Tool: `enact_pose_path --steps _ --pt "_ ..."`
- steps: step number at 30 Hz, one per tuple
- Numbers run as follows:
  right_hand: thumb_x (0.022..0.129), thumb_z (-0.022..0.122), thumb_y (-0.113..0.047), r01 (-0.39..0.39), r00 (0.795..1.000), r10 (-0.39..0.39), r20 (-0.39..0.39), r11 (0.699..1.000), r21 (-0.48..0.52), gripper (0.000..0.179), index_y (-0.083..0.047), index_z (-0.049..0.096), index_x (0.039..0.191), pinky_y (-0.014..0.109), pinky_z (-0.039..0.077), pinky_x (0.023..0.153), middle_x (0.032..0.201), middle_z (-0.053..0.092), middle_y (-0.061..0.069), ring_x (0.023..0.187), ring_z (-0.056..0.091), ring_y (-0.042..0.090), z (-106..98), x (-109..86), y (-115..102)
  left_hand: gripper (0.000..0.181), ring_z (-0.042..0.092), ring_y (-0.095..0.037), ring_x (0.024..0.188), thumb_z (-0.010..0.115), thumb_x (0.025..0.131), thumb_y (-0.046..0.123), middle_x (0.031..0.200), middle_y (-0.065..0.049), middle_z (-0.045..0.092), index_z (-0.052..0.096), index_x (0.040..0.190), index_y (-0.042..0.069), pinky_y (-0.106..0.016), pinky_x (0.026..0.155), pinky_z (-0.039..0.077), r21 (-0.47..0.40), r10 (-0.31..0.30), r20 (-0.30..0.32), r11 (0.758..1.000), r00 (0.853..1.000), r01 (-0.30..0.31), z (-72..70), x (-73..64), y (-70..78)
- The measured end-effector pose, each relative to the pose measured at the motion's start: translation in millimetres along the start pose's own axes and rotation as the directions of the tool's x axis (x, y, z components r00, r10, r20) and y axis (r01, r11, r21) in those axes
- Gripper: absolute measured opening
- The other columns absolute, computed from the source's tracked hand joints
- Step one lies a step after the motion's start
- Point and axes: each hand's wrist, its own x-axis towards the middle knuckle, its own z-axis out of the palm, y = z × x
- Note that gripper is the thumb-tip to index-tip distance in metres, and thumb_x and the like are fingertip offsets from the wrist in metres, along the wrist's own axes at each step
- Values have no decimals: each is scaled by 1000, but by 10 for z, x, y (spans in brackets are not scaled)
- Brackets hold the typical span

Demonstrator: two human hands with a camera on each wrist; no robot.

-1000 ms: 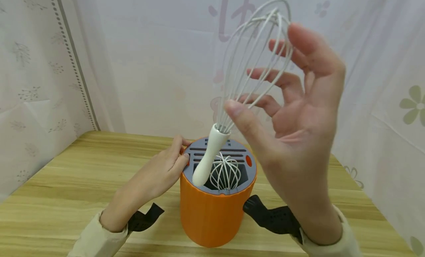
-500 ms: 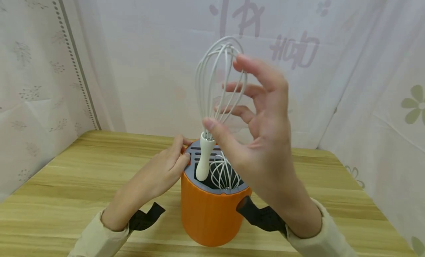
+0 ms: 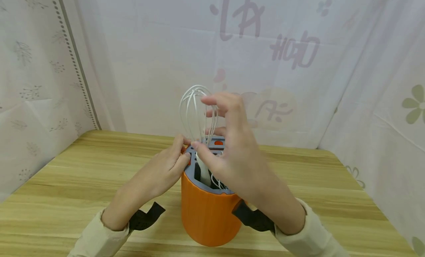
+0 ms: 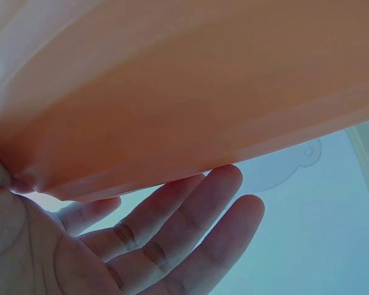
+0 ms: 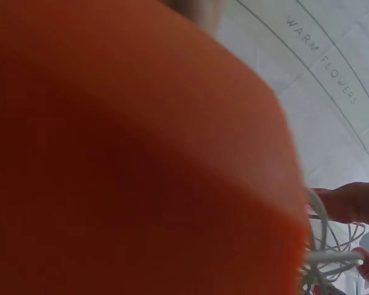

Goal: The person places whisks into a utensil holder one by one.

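Fingers of the right hand (image 3: 237, 150): bent and clamped on the wire cage of a white whisk (image 3: 203, 170), thumb at the base of the wires and fingertips along the opposite side. The whisk stands wires up, slightly tilted, over an orange holder (image 3: 210, 218); its handle runs down into the open compartment (image 3: 197, 173) of the grey top (image 3: 190, 172), with the lower end hidden behind the front rim.

Fingers of the left hand (image 3: 164, 165): gripping the holder's left edge, thumb at the rim; the left wrist view shows the other fingers slightly spread, lying against the orange side.

A second whisk (image 3: 216, 181) sits in the same compartment, just beside the handle and partly covered by the right hand.

The holder stands upright on a wood-grain desk (image 3: 99, 168). Both wrists carry black mounts (image 3: 146, 217) beneath pale sleeves (image 3: 103, 236). Printed pale cloth (image 3: 149, 72) hangs behind.
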Motion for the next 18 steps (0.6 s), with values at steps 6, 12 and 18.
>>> enact_pose_path --steps 6,12,18 --pt "77 69 2 12 996 -3 88 994 -105 61 -3 31 124 22 50 81 122 34 11 108 40 16 25 -19 37 19 54 -13 82 30 99 26 99 3 58 34 117 22 -32 75 42 1 3 -1 1000 1000 -3 -10 -2 -6" --pt "77 72 -2 5 983 27 179 984 -178 58 -5 33 119 24 48 83 120 36 8 108 42 16 10 -80 95 25 54 -13 86 30 98 25 102 4 58 31 123 22 -34 78 42 16 -3 -3 1000 1000 3 -14 -7 -10" --pt "76 73 -4 43 971 10 237 975 -217 56 -3 34 116 22 46 85 117 38 8 109 43 16 2 -131 143 26 53 -15 88 29 98 27 107 2 57 31 123 21 -36 80 41 42 -5 -11 999 1000 6 -7 -11 -16"
